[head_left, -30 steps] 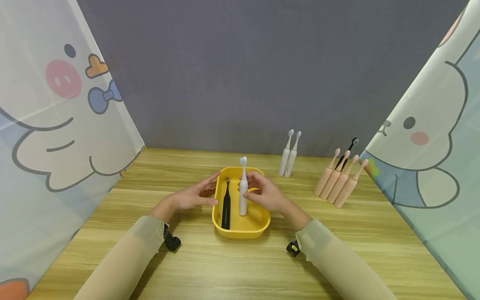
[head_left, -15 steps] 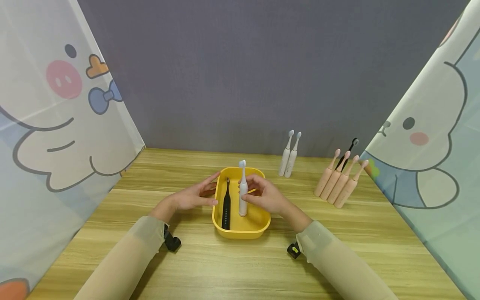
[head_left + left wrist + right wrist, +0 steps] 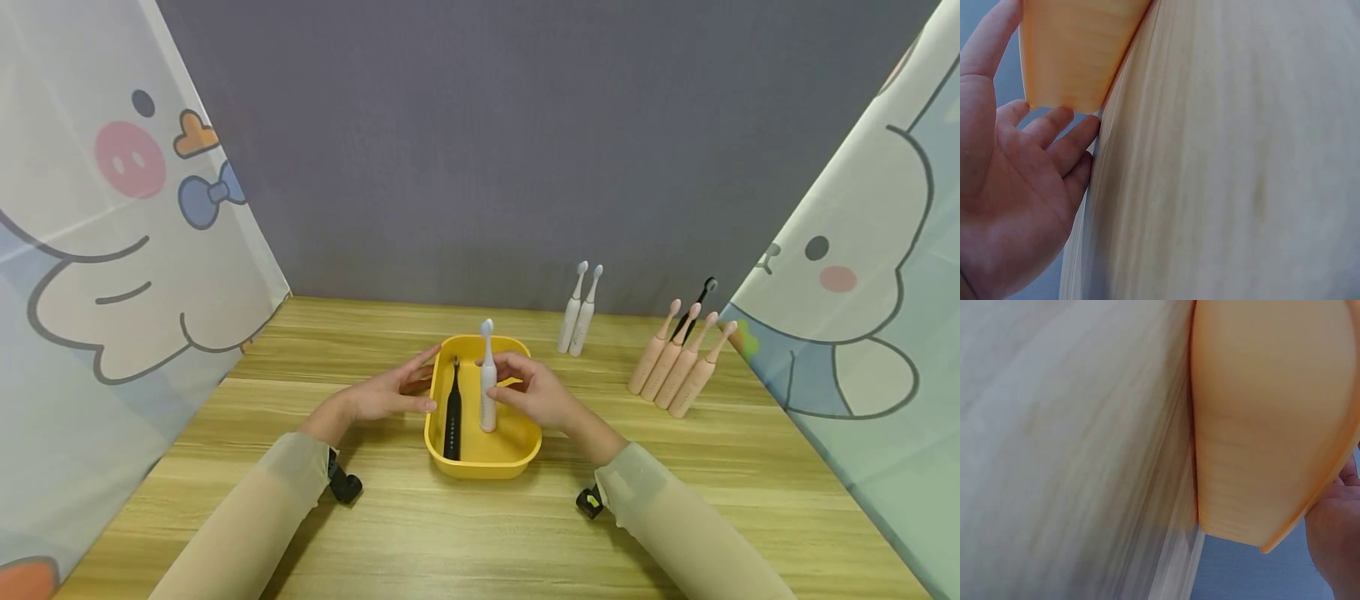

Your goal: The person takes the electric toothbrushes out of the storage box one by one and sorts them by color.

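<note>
A yellow bin point(image 3: 483, 470) stands on the wooden table. Inside, a black electric toothbrush point(image 3: 453, 417) leans along the left wall. Beside it a white electric toothbrush point(image 3: 487, 387) is upright, its base near the bin's floor; whether it touches is unclear. My right hand point(image 3: 542, 393) reaches over the bin's right rim and pinches the white toothbrush's handle. With fingers loosely extended, my left hand point(image 3: 384, 393) rests against the bin's left side. In the left wrist view its fingertips point(image 3: 1057, 119) meet the bin wall; in the right wrist view the bin hides most of my right hand.
Two white electric toothbrushes point(image 3: 576, 321) stand at the back, right of the bin. Farther right is a row of several pink electric toothbrushes point(image 3: 678, 367), with a black electric toothbrush point(image 3: 706, 287) behind them. A grey panel point(image 3: 480, 150) closes off the back.
The white toothbrush has shifted and tilted very slightly in my right hand, its head moving a little down. My left hand keeps its place on the bin.
</note>
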A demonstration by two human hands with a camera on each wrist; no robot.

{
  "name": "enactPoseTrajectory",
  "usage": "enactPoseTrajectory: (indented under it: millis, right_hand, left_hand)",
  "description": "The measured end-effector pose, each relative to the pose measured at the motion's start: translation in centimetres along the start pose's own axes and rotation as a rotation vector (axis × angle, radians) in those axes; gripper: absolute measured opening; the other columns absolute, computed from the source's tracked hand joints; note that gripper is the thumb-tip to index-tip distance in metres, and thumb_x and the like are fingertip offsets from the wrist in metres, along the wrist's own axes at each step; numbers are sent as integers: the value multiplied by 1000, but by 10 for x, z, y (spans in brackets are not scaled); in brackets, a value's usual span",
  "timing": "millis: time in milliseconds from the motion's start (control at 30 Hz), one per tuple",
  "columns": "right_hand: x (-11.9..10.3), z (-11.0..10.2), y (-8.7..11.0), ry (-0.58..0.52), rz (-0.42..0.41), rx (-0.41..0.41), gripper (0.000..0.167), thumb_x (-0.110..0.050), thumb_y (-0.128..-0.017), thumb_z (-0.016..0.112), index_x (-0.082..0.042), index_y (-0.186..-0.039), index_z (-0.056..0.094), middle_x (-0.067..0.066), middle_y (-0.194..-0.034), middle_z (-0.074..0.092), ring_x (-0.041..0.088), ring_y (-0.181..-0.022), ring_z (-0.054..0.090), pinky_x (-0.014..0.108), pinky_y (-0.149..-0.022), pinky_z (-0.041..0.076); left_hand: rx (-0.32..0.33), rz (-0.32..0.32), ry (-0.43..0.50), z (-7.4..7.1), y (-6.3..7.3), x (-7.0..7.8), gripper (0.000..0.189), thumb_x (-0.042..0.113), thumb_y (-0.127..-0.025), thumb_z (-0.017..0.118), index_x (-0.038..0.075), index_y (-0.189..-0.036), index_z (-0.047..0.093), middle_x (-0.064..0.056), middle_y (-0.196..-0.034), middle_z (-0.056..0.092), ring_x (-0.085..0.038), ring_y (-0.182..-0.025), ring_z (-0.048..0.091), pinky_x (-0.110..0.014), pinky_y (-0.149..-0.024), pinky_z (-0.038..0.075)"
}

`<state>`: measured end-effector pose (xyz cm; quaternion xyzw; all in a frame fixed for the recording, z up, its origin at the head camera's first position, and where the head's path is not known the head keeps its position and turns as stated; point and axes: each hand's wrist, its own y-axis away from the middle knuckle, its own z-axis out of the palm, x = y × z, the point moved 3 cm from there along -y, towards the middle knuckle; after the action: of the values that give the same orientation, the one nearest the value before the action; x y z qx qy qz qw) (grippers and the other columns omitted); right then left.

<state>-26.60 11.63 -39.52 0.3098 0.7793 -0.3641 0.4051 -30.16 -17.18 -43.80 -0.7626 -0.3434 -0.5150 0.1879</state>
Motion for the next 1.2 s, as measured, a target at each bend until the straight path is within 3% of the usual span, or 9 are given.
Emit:
enactPoseTrajectory:
  millis: [133, 400, 700, 933, 1033, 1200]
  right_hand:
    - [0, -2, 0, 6, 5, 26, 43, 0, -103, 71, 4, -145, 64, 27, -129, 72, 21, -113, 71, 24, -95, 61]
    - [-11, -16, -1, -21, -28, 92, 49, 4, -106, 65, 7, -154, 55, 32, -134, 68, 17, -114, 69, 21, -99, 59]
    - [-22, -41, -1, -59, -93, 220, 45, 14, -102, 64, 16, -145, 50, 33, -129, 64, 4, -109, 68, 18, -92, 61]
    - [-26, -61, 3, -33, -92, 264, 45, 12, -105, 62, 13, -148, 49, 31, -131, 66, 5, -111, 68, 21, -95, 62]
    - [-25, -69, 7, -28, -61, 285, 47, 10, -106, 61, 10, -151, 49, 27, -136, 65, 5, -113, 67, 19, -97, 60]
    - [-22, -79, 14, -2, -23, 322, 48, 8, -108, 60, 8, -155, 48, 1, -137, 66, 2, -116, 67, 16, -100, 58]
  left_hand:
    - [-2, 4, -4, 0, 0, 0, 110, 29, -105, 77, 27, -178, -6, -19, -184, 17, -47, -168, 23, -68, -135, 22]
    - [-1, 13, -3, 0, 1, 1, 111, 28, -105, 78, 25, -178, -6, -20, -184, 17, -47, -169, 21, -68, -135, 20]
    - [-7, 21, 13, 0, 1, 0, 111, 27, -105, 77, 26, -178, -6, -19, -184, 16, -47, -169, 21, -68, -135, 20]
    - [-8, 20, 6, -1, 1, -2, 109, 28, -106, 76, 28, -178, -6, -20, -184, 16, -48, -168, 22, -68, -135, 21]
    - [-8, 16, 10, 0, 1, -2, 109, 27, -106, 76, 29, -178, -5, -20, -184, 16, -48, -168, 22, -67, -135, 22]
    - [-3, 7, 7, 0, 0, -1, 109, 27, -105, 77, 30, -178, -4, -19, -184, 16, -46, -169, 22, -66, -136, 20]
